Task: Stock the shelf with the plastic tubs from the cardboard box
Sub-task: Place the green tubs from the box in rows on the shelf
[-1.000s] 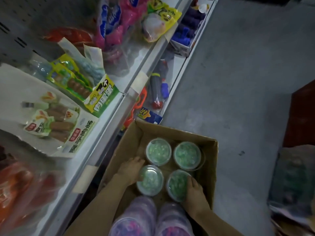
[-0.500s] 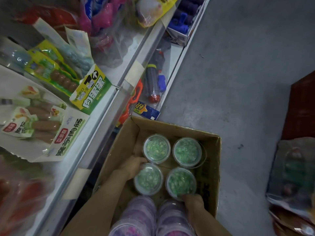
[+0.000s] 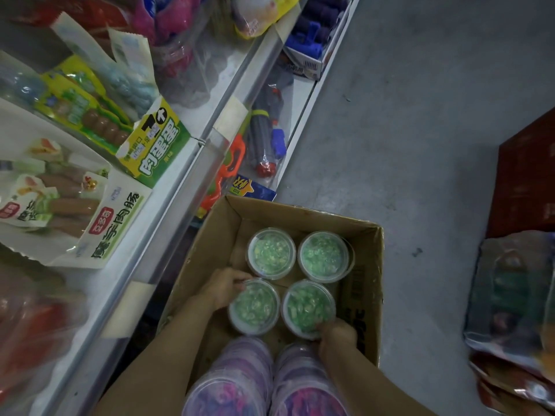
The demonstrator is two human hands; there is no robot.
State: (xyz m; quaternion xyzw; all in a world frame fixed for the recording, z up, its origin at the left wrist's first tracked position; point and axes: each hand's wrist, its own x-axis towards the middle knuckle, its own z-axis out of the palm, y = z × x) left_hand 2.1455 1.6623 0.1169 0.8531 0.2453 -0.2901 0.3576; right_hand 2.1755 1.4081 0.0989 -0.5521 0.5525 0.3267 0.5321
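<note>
Four green-filled tubs are seated in the cardboard box (image 3: 365,298) on the floor beside the shelf (image 3: 168,205), the near-left tub (image 3: 254,307) gripped by the left hand (image 3: 223,288), the near-right tub (image 3: 307,309) by the right hand (image 3: 336,337).

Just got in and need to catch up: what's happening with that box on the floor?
A person is reaching into the cardboard box beside the shelf. The left hand holds the near-left green tub; the right hand grips the near-right green tub. Two more green tubs sit behind them, and purple-filled tubs stand nearer the camera.
</note>
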